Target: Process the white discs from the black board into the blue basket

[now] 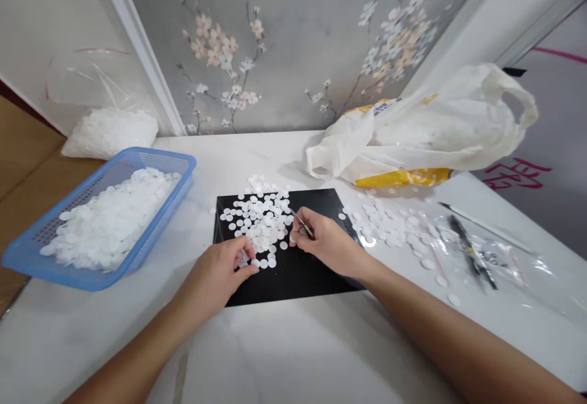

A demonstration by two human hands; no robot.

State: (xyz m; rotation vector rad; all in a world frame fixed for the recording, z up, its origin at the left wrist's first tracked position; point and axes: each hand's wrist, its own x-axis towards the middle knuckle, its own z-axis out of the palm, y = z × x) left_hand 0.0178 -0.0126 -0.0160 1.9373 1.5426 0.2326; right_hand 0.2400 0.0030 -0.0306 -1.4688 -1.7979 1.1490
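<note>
A loose pile of small white round discs [265,233] lies on a black board [298,282]. My left hand [224,269] is at the board's left edge, its thumb and forefinger closed around a single white disc [255,263]. On the pile's right side, my right hand [328,242] grips a slim metal tool [301,223] that looks like tweezers, one end pointing up and away. Another white disc shows by the right fingertips, but whether they pinch it I cannot tell.
On the left stands a blue plastic basket [183,162] heaped with discs; a clear bag [110,132] of white pieces sits behind it. A white plastic bag [422,129] lies at the back right. More discs [385,224], a black pen [472,251] and a white stick [486,227] lie right.
</note>
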